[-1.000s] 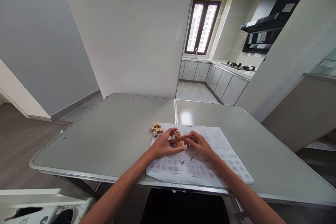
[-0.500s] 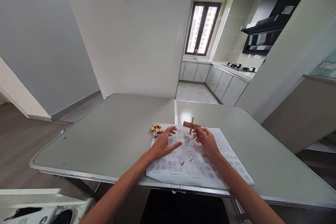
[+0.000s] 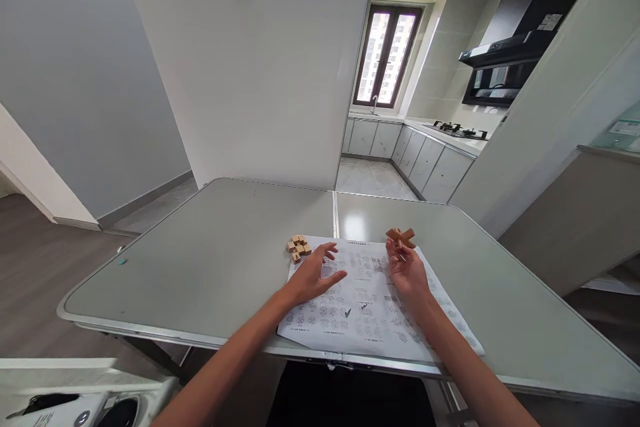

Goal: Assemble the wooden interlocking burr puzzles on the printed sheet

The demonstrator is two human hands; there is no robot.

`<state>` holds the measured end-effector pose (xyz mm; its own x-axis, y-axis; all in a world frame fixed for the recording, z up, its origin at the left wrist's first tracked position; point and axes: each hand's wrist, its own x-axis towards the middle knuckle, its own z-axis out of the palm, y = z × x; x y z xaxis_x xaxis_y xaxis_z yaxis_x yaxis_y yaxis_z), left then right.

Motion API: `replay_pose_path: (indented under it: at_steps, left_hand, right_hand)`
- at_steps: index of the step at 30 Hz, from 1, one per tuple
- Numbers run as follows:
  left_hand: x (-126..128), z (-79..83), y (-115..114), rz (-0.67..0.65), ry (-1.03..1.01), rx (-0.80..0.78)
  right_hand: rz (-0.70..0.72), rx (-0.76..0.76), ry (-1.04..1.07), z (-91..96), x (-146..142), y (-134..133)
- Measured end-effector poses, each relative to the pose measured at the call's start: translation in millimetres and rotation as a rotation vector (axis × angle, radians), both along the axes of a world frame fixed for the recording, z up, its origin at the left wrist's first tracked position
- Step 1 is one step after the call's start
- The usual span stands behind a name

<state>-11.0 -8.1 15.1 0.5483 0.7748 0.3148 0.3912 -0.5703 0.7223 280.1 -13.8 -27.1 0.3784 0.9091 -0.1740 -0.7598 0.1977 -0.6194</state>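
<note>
A brown wooden cross-shaped puzzle (image 3: pixel 401 236) lies on the grey table just beyond the top right corner of a printed paper sheet (image 3: pixel 370 307). My right hand (image 3: pixel 407 270) is right behind it, palm up with fingers apart, fingertips close to the puzzle; I cannot tell if they touch. My left hand (image 3: pixel 313 275) rests flat on the sheet's left part, fingers spread, holding nothing. A second, lighter wooden puzzle (image 3: pixel 298 247) sits at the sheet's top left corner, just beyond my left fingertips.
The grey folding table (image 3: pixel 210 260) has a seam down its middle and a metal rim. A white wall stands behind it, with a kitchen doorway at the back right. A white appliance (image 3: pixel 65 400) is at the lower left.
The brown cross puzzle left both hands, passed through the air to the right and now lies on the table. My right hand followed it right and opened; my left hand settled flat.
</note>
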Motion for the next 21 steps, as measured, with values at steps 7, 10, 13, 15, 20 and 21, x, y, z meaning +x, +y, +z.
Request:
replay_pose_path:
  at_steps: [7, 10, 13, 15, 20, 21]
  left_hand:
    - [0, 0.2, -1, -0.001, 0.011, 0.079]
    - [0, -1.7, 1, 0.069, 0.036, 0.185]
    - [-1, -4.0, 6, 0.194, 0.06, 0.309]
    - [-2, -5.5, 9, 0.294, 0.078, 0.363]
    - [-4, -13.0, 18, 0.53, 0.137, 0.391]
    - [-5, -15.5, 19, 0.558, 0.147, 0.386]
  right_hand:
    - [-0.019, -0.027, 0.058, -2.0, 4, 2]
    - [-0.014, -0.016, 0.082, -3.7, 6, 1]
    - [-0.008, 0.006, 0.103, -3.9, 7, 1]
    - [0.003, 0.024, 0.113, -3.1, 7, 1]
    - [0.056, 0.062, 0.111, 1.6, 6, -1]
    - [0.073, 0.066, 0.105, 2.9, 5, -2]
